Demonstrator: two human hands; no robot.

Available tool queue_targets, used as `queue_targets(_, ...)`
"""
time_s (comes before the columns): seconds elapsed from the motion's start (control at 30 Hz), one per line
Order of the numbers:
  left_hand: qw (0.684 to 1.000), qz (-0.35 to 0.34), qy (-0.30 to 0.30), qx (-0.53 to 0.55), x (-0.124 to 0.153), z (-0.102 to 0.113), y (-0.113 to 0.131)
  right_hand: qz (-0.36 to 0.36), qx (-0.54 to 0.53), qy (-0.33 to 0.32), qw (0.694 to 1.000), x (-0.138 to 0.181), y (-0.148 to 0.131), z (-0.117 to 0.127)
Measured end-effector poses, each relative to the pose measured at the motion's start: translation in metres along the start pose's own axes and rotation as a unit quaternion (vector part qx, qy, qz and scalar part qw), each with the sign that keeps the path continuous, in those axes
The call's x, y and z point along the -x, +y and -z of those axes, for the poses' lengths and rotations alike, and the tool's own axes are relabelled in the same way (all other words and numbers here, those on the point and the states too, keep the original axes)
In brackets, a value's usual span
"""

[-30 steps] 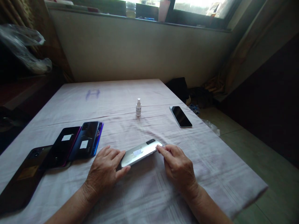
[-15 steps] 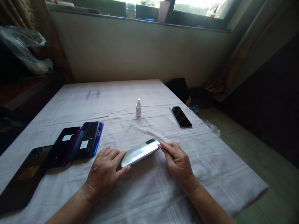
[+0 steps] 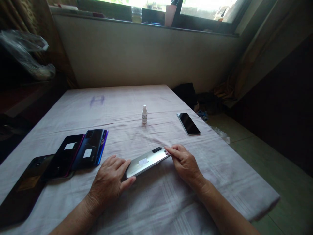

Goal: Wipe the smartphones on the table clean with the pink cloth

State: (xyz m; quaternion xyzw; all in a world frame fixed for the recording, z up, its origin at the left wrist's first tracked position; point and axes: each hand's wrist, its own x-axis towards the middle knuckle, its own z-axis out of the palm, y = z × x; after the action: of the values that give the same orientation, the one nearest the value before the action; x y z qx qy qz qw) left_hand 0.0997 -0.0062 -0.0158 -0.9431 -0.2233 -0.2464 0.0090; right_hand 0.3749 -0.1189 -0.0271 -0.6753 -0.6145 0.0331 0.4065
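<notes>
The silver phone [image 3: 146, 162], lying face down between the hands, is best kept pinched at its near end by the left hand [image 3: 110, 182] and at its far corner by the right hand [image 3: 186, 163], gripped evenly by the edges.

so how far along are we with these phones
Looks done: three dark phones lie overlapped at the left, two showing small white stickers. In hand: the silver phone, stickered too and face down, gripped at its ends by the left hand and right hand. Possibly left: the black phone lying screen up near the far right edge. The small bottle stands untouched.
</notes>
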Motion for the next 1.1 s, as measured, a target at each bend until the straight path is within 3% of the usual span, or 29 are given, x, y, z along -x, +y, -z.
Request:
queue_targets(0.33,1.0,-0.012,0.009,-0.007,0.002,-0.001,-0.001,-0.007,0.038,-0.049,0.998,-0.008,0.007,-0.004)
queue_targets(0.53,1.0,-0.024,0.014,-0.013,0.0,0.001,-0.003,0.006,-0.016,-0.015,1.0,-0.008,0.003,0.001)
queue_targets(0.73,1.0,-0.028,0.01,-0.008,0.0,0.001,-0.002,0.031,-0.056,-0.032,0.997,0.001,-0.004,0.017)
queue_targets(1.1,0.999,-0.04,0.009,-0.02,0.0,0.001,-0.002,0.005,0.019,-0.093,0.995,-0.004,0.007,0.005)
